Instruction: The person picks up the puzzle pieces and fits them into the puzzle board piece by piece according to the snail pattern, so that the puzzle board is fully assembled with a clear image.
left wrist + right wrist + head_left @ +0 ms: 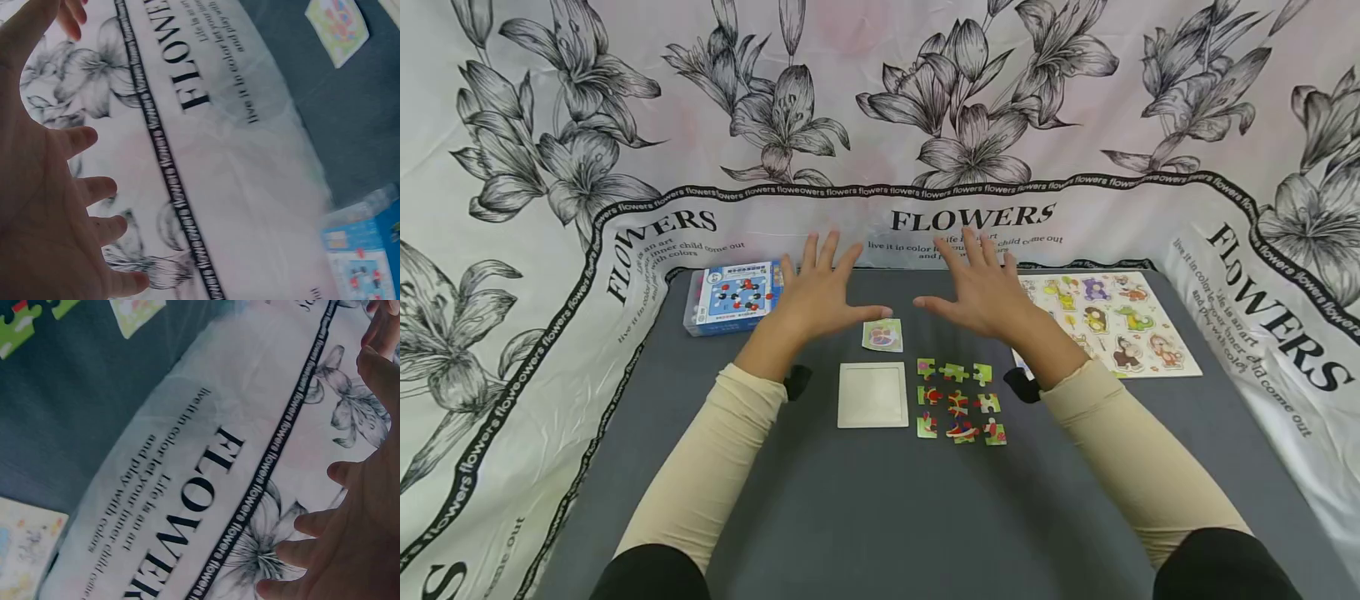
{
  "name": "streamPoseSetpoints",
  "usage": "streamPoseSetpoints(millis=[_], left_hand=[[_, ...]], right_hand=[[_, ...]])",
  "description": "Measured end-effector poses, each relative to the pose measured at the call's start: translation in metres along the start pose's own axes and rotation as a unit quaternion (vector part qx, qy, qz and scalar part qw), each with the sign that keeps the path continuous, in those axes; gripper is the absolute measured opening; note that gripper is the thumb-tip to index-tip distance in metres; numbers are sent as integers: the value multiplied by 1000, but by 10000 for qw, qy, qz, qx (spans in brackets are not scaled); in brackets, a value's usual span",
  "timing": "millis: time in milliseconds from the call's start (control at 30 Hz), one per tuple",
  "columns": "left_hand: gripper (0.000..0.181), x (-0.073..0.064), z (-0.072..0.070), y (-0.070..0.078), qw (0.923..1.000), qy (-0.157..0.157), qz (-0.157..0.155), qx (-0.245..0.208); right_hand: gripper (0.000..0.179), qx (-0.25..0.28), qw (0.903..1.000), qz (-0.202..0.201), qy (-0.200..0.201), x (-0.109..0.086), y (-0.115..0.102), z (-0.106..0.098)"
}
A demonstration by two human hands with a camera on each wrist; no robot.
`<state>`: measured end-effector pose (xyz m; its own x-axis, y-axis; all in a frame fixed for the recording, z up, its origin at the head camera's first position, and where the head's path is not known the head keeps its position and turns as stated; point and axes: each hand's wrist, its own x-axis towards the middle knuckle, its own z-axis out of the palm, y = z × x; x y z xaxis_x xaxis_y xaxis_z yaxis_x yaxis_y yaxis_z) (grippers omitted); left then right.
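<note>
Both hands hover over the far part of the table with fingers spread, holding nothing. My left hand (815, 292) is beside a blue box (736, 293) with a molecule picture on its lid. My right hand (983, 292) reaches past the near left corner of an animal picture board (1127, 325) and covers part of it. Between and below the hands lie a small picture card (882, 335), a square off-white tray (872, 396) with a raised rim, and several loose jigsaw pieces (957, 402) in rough rows, green with red and blue parts.
The grey tabletop (880, 517) is bordered at the back and sides by a white flower-print cloth (820, 221). A dark wrist strap part (797, 382) shows at the left wrist and another (1022, 386) at the right.
</note>
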<state>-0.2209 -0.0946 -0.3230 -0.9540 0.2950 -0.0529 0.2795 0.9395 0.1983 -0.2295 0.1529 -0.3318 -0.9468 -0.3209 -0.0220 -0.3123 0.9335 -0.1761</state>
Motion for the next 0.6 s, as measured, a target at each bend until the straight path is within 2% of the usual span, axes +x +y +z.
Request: streamPoseSetpoints(millis=[233, 467, 600], left_hand=[[105, 2, 25, -17, 9997, -240, 53, 37], [106, -1, 61, -33, 9983, -568, 64, -82], [107, -7, 82, -41, 9976, -628, 210, -185]], right_hand=[[92, -3, 9998, -135, -141, 2, 1, 23], [92, 122, 9994, -169, -279, 2, 3, 57], [91, 199, 9989, -214, -356, 1, 6, 76]])
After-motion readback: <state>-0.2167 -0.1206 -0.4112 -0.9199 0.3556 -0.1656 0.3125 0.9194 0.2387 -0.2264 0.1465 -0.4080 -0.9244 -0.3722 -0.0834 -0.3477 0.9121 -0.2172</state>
